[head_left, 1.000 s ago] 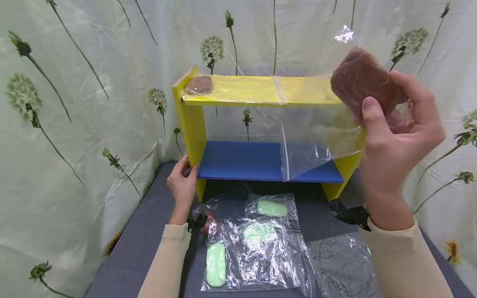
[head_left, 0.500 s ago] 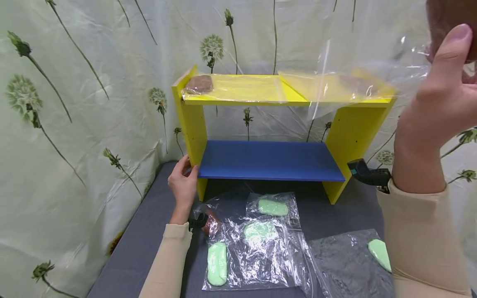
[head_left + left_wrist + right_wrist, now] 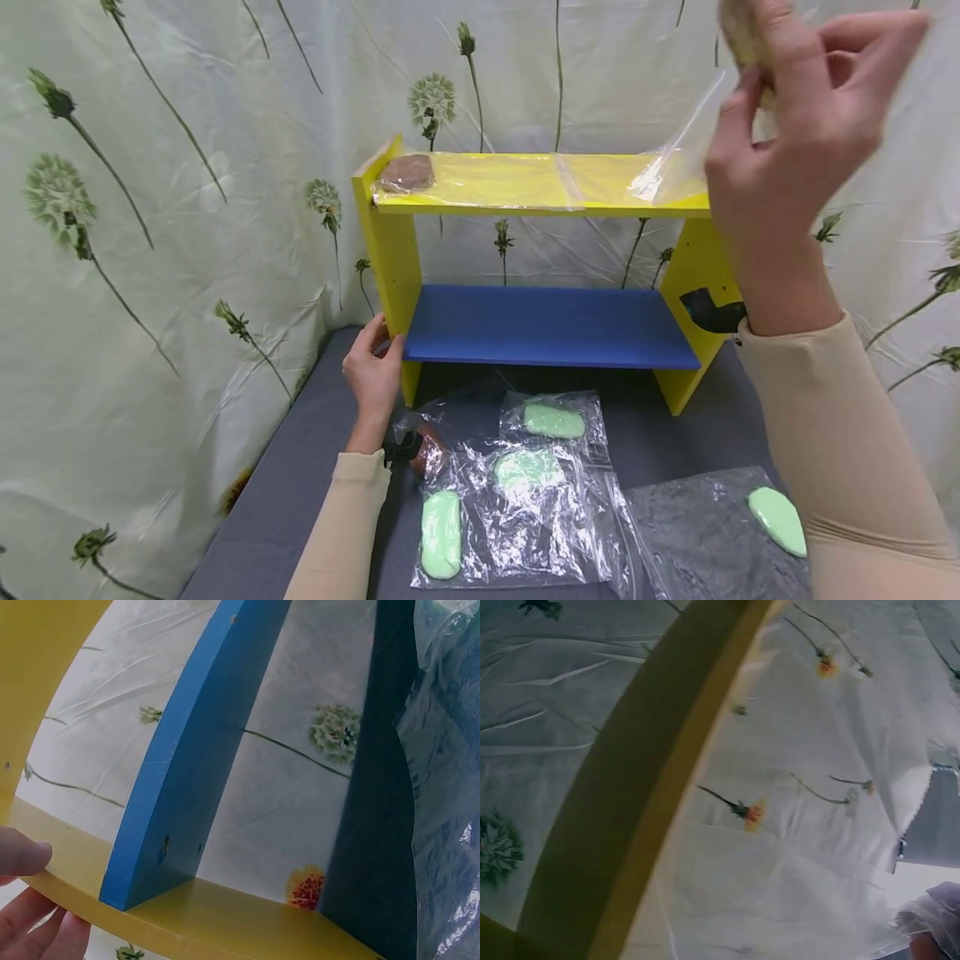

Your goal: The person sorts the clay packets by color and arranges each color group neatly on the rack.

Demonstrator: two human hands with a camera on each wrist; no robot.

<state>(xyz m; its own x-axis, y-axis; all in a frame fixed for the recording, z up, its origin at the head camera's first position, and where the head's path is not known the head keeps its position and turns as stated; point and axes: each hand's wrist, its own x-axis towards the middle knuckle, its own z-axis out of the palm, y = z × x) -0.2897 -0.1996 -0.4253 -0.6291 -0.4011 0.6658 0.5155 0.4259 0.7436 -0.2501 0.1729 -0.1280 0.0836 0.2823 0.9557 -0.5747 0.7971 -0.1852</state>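
My left hand [image 3: 372,367] grips the left side panel [image 3: 390,267] of a small yellow shelf unit, thumb on the front edge and fingers outside. In the left wrist view, the thumb and fingers [image 3: 37,922] lie around that yellow board, beside the blue shelf [image 3: 169,772]. Raised above the unit's right end, my right hand [image 3: 795,150] pinches a brown slab [image 3: 742,37] in a clear zip bag [image 3: 686,150]. The slab shows edge-on, partly cut off by the frame top. The bag's loose end hangs over the yellow top shelf [image 3: 517,179].
Another bagged brown slab [image 3: 407,173] lies at the top shelf's left end. On the dark tabletop [image 3: 300,467] are clear bags with green slabs [image 3: 441,533], and a reddish-brown piece [image 3: 429,452] near my left wrist. A flower-print curtain [image 3: 187,250] stands behind.
My right hand swung up and right with the bagged slab, then came back left, turning it edge-on. The bag's loose end moved with it. My left hand stayed on the side panel.
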